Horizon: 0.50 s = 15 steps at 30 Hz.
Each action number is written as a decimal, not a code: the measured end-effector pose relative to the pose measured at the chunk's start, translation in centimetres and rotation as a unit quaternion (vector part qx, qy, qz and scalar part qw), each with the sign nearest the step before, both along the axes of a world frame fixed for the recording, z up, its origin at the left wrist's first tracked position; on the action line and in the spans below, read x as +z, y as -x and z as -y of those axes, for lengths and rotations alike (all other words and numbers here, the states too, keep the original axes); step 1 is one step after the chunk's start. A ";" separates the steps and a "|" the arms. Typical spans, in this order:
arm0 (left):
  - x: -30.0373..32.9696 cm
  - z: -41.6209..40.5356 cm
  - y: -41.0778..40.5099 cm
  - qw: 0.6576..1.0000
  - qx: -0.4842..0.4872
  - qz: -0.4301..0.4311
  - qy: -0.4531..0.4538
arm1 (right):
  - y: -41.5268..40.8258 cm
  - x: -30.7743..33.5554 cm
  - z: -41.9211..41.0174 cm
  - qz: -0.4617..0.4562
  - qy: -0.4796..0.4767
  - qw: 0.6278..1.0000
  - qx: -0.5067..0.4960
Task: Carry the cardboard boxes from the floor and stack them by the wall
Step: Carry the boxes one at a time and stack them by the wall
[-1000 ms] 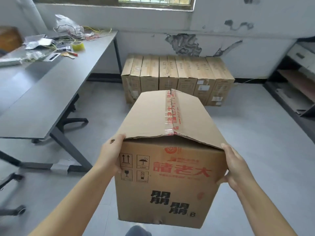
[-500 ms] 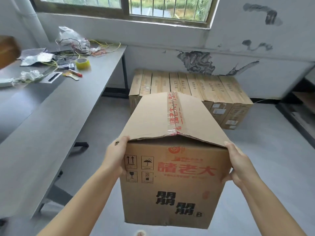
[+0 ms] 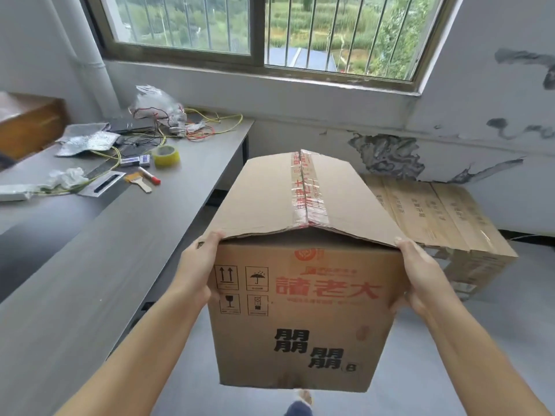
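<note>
A large brown cardboard box (image 3: 303, 310) with red and black print and a taped top hangs in the air in front of me. My left hand (image 3: 196, 268) presses flat on its left side near the top corner. My right hand (image 3: 419, 274) presses on its right side, thumb on the front edge. Behind it, a row of several flat-topped cardboard boxes (image 3: 444, 211) stands on the floor against the wall under the window; the carried box hides the row's left part.
A long grey table (image 3: 99, 253) runs along my left, with a yellow tape roll (image 3: 166, 155), wires, a plastic bag and small tools at its far end. Grey floor (image 3: 495, 340) lies open to the right. A barred window (image 3: 264, 34) tops the far wall.
I have walked closer to the wall with the box held between both hands. The row of boxes is nearer and now partly hidden behind the carried box. More of the window shows.
</note>
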<state>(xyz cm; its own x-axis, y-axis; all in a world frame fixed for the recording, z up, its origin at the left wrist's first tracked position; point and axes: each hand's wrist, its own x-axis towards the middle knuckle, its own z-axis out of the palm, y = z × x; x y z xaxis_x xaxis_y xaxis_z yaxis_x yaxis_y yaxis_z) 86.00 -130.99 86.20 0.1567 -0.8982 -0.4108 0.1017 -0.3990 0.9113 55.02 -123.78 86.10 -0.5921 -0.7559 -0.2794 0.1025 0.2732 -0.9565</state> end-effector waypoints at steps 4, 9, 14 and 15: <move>0.5 9.1 3.7 1.000 0.017 0.003 0.007 | 3.6 0.8 10.1 -0.004 -0.001 1.000 0.015; 1.9 20.5 7.4 1.000 0.015 0.016 0.021 | 7.4 2.4 21.3 -0.006 0.029 1.000 0.004; 2.0 32.5 9.6 0.999 -0.001 0.018 0.041 | 9.7 2.9 32.2 -0.005 0.060 0.998 -0.011; 1.7 35.1 10.0 0.999 -0.004 0.020 0.041 | 10.2 2.6 34.5 -0.003 0.067 0.998 -0.015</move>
<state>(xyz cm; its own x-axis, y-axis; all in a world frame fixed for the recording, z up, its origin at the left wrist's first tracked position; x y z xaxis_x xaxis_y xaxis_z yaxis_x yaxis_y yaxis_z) 75.99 -166.05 87.92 0.1635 -0.9302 -0.3286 0.0611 -0.3229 0.9445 44.85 -158.30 88.66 -0.6163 -0.7684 -0.1726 0.1025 0.1390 -0.9850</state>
